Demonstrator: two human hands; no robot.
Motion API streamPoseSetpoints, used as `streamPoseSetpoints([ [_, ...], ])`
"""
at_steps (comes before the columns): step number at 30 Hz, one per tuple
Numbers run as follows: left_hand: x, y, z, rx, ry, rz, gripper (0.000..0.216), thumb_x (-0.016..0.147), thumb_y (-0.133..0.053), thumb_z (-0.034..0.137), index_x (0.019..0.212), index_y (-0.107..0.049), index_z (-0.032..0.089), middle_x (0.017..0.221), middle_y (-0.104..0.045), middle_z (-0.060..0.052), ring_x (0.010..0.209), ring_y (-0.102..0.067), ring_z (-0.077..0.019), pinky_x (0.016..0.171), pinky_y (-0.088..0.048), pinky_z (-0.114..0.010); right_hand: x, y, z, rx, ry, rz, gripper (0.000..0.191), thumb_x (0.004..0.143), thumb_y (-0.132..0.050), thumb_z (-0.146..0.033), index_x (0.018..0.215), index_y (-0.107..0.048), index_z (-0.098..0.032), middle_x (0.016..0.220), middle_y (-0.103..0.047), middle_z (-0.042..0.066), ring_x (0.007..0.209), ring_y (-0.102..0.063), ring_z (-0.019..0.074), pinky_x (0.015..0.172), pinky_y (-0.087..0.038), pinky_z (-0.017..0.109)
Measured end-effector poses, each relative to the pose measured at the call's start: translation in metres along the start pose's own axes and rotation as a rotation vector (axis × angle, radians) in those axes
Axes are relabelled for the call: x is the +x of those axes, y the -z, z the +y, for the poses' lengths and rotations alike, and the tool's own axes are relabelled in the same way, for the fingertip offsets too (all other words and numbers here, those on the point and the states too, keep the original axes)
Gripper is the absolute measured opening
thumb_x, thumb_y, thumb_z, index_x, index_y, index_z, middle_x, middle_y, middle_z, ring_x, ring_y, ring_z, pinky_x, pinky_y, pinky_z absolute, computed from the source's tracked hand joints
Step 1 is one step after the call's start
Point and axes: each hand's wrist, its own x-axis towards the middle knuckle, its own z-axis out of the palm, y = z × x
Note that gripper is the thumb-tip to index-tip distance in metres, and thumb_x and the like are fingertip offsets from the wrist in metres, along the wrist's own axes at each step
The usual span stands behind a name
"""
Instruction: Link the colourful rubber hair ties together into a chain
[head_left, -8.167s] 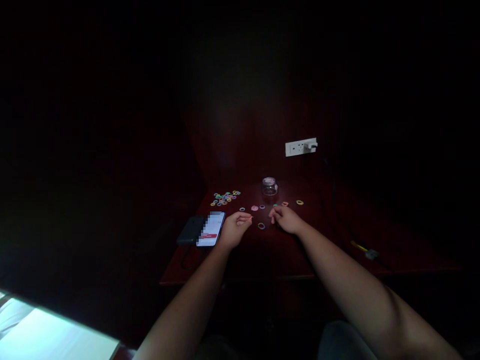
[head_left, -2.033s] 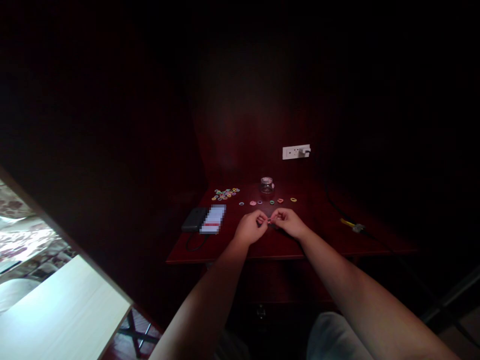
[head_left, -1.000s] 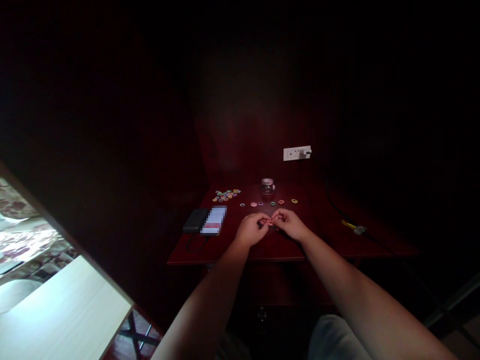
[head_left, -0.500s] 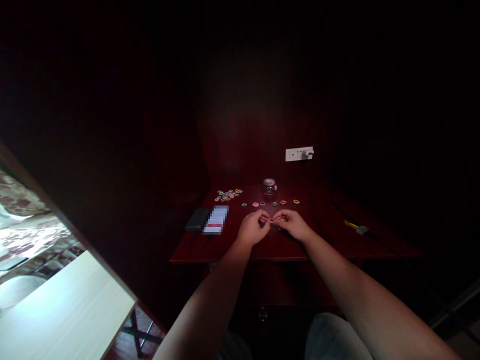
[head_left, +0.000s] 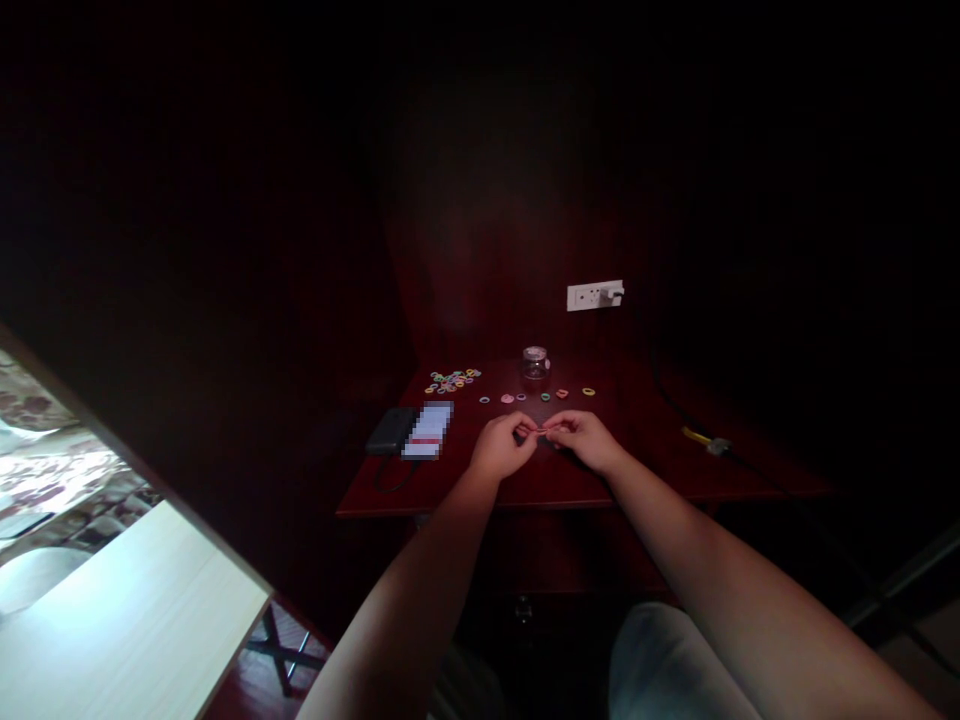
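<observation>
My left hand (head_left: 504, 446) and my right hand (head_left: 589, 441) meet above the front half of the dark red desk, thumbs and fingertips pinched. Between them runs a small pinkish hair tie (head_left: 541, 431), held at both ends and partly hidden by the fingers. Just beyond the hands lies a loose row of small coloured hair ties: a light blue one (head_left: 484, 400), pink ones (head_left: 508, 399), a purple one (head_left: 521, 397), a green one (head_left: 545, 397), a red one (head_left: 562, 394) and a yellow one (head_left: 589, 391). Behind the row stands a clear lidded jar (head_left: 535, 364).
A pile of mixed hair ties (head_left: 453, 381) lies at the back left. Nearer, a phone (head_left: 429, 430) rests against a black box-like device (head_left: 391, 430) with a cable. A yellow-ended cable (head_left: 697, 437) crosses the right side. A wall socket (head_left: 595, 295) holds a plug.
The view has tipped slightly, so the desk sits a little higher. Both hands keep pinching the hair tie, which looks a little more drawn out between the fingertips.
</observation>
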Motion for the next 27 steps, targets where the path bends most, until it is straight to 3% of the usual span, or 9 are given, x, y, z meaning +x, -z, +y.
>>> streamPoseSetpoints([
  [27, 0.0005, -0.0015, -0.0030, 0.005, 0.029, -0.005, 0.015, 0.074, -0.057, 0.024, 0.084, -0.065, 0.017, 0.079, -0.067, -0.004, 0.071, -0.060, -0.0131, 0.068, -0.048, -0.024, 0.0005, -0.0004, 0.0000, -0.003, 0.005, 0.013, 0.031, 0.060, -0.070, -0.039, 0.076, -0.061, -0.014, 0.054, -0.056, -0.002, 0.047, -0.048, 0.0093, 0.047, -0.037, 0.022],
])
